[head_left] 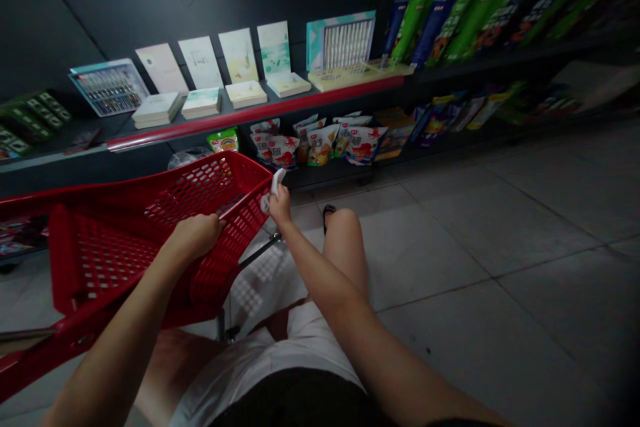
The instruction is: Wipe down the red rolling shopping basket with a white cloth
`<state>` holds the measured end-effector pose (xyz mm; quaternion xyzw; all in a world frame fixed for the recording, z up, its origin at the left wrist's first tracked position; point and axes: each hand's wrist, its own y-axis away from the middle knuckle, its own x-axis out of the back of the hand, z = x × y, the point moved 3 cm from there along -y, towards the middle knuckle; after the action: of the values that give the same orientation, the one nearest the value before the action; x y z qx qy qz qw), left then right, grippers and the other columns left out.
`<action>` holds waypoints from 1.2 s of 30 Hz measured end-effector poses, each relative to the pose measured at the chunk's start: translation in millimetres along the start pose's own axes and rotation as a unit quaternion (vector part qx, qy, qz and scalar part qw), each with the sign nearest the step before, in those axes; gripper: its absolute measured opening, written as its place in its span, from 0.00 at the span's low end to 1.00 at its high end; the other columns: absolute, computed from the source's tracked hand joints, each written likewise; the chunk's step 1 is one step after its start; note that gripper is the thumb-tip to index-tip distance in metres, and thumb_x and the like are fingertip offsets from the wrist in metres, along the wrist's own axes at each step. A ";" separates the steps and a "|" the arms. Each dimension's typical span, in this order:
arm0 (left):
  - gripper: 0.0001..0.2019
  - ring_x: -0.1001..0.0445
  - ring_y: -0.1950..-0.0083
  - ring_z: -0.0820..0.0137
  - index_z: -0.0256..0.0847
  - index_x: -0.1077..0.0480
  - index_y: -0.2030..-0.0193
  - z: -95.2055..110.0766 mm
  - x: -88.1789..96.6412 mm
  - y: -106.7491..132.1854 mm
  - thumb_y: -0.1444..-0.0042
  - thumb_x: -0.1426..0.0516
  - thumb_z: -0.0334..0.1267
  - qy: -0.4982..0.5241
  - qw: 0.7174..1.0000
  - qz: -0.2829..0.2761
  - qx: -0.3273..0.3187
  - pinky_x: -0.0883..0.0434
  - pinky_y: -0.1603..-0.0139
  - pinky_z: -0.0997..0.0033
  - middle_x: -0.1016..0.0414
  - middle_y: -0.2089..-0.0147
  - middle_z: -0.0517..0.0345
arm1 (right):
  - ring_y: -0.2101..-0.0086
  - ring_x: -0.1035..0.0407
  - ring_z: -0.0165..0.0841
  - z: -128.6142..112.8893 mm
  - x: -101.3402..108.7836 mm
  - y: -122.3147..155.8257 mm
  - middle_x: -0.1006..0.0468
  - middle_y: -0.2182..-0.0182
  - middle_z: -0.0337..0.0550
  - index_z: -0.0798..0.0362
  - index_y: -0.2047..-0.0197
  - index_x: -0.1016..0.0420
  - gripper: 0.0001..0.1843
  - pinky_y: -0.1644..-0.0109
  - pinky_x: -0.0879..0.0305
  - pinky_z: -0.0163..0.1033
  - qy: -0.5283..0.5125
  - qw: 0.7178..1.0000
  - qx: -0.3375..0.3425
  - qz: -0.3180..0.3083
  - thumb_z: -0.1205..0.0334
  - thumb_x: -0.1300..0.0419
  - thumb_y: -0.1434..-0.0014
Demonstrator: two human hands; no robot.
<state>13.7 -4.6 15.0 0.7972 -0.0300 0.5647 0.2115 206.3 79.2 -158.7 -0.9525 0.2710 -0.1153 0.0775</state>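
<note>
A red plastic shopping cart (125,180) with perforated walls stands at the left, close to the shelves. My left hand (197,235) is closed over the cart's near rim, its fingers wrapped round the edge. Farther along, at the cart's front corner, my right hand (281,205) is closed on a white cloth (278,180) that touches the rim. Part of the cloth shows above my fingers and part beside them; whether it is fabric or tissue I cannot tell.
Behind the cart, a dark shelf with a red edge strip (300,105) holds stacked notebooks (200,101) and a boxed pen set (347,43). Snack bags (323,145) fill the lower shelf. Green and blue packages (450,27) line up to the right. Grey floor tiles (460,240) extend rightward.
</note>
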 end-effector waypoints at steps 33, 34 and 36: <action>0.30 0.23 0.49 0.55 0.35 0.25 0.50 -5.1 4.7 -5.6 0.37 0.62 0.51 0.021 1.000 -0.002 -0.006 0.29 0.52 0.64 0.22 0.51 0.37 | 0.34 0.57 0.46 8.9 -78.6 307.8 0.52 0.33 0.59 0.59 0.30 0.56 0.42 0.31 0.55 0.55 0.023 0.944 0.119 -0.306 0.71 0.48 0.47; 0.30 0.23 0.50 0.55 0.36 0.25 0.51 -6.2 4.5 -5.0 0.37 0.62 0.51 0.020 1.000 -0.002 -0.007 0.29 0.52 0.63 0.22 0.51 0.37 | 0.34 0.55 0.45 10.7 -71.5 309.8 0.49 0.34 0.57 0.57 0.31 0.52 0.41 0.31 0.54 0.54 0.022 0.934 0.132 -0.332 0.72 0.47 0.47; 0.30 0.23 0.50 0.53 0.36 0.25 0.51 -8.3 3.9 -4.2 0.37 0.62 0.51 0.021 1.000 -0.002 -0.009 0.29 0.53 0.62 0.22 0.51 0.36 | 0.39 0.44 0.43 14.5 -55.7 311.4 0.36 0.39 0.51 0.51 0.37 0.38 0.35 0.34 0.45 0.50 0.000 0.904 0.150 -0.400 0.73 0.44 0.49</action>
<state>8.9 3.1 19.5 0.7835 -0.0288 0.5804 0.2200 8.9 -151.8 -248.0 -0.9580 -0.1534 -0.1761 0.1664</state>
